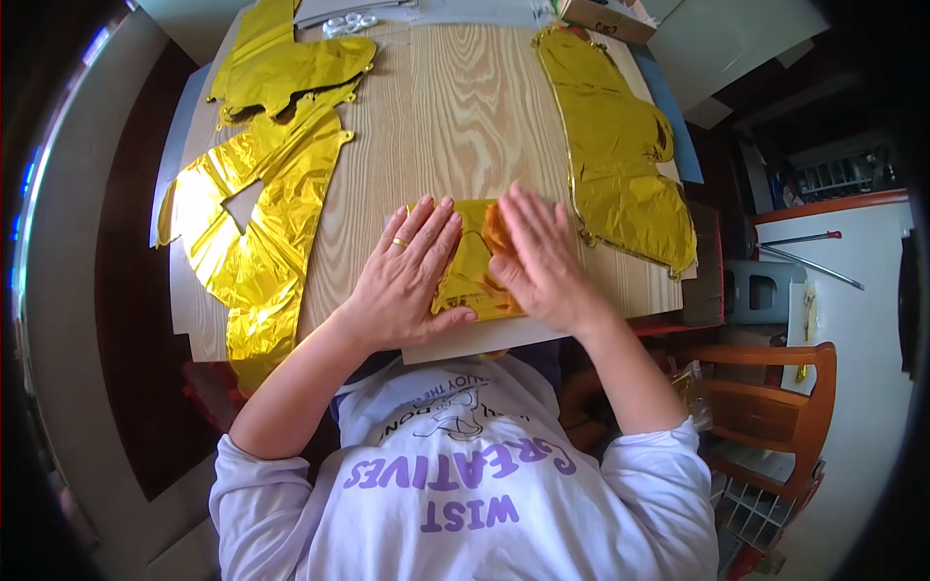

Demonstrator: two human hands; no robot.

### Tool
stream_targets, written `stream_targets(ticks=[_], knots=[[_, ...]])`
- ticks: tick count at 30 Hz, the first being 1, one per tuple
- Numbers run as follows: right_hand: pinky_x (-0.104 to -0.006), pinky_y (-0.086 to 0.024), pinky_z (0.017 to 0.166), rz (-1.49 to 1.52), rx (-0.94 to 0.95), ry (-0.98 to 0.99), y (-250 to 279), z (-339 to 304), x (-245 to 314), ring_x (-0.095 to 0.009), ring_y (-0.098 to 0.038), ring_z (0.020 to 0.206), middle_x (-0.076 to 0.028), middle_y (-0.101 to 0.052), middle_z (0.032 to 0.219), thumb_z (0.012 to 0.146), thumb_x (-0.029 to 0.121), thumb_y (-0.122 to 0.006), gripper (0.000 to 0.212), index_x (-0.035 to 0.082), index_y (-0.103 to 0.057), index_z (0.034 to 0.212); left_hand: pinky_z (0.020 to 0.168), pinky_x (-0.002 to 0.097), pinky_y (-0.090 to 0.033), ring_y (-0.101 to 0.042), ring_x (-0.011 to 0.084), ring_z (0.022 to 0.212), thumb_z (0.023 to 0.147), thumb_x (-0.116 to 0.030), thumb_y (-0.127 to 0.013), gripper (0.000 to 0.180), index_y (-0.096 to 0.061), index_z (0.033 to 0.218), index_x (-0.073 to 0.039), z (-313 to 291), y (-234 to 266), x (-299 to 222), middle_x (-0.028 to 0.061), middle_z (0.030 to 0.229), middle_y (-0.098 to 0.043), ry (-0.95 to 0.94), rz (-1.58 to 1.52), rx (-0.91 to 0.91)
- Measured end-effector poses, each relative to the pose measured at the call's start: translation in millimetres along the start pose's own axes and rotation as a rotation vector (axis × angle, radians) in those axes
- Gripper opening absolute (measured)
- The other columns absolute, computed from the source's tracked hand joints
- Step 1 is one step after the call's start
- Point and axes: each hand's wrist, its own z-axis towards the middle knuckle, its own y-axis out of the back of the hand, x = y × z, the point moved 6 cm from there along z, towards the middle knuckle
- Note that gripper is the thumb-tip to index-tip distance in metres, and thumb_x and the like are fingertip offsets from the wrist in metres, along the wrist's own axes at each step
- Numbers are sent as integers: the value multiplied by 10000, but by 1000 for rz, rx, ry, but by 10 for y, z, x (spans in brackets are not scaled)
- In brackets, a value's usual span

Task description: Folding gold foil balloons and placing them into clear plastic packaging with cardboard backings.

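A folded piece of shiny gold foil [473,259], roughly square, lies on the wooden table close to its near edge. My left hand [405,281] rests flat on its left side, fingers stretched out and a ring on one of them. Across its right side lies my right hand [544,259], palm down with the fingers straight, slightly tilted. Between the hands the foil has an orange-tinted reflection along its right part. Neither hand grips anything; the foil's left and right edges are partly hidden under them.
Flat, uninflated gold foil balloons lie at the left [266,247], far left [310,68] and right [620,136] of the table [455,107]. White ribbon rolls [349,24] and a cardboard box [610,17] sit at the far edge. A wooden chair [819,416] stands right.
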Motion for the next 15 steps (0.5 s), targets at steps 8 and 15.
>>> stream_targets(ticks=[8, 15], knots=[[-598, -45, 1231, -329, -24, -18, -291, -53, 115, -427, -124, 1548, -233, -139, 1678, 1021, 591, -419, 832, 45, -212, 1613, 1248, 524, -134, -202, 413, 1537, 933, -717, -446, 988, -351, 1525, 67, -92, -121, -68, 237, 1630, -285, 11, 68, 25], [-624, -10, 1225, -281, -16, 5, -258, -27, 106, -441, -107, 1548, -267, -145, 1665, 999, 578, -475, 856, 18, -235, 1601, 1246, 539, -123, -184, 454, 1532, 932, -726, -432, 980, -367, 1525, 52, -104, -124, -71, 285, 1620, -268, 26, 106, 7]])
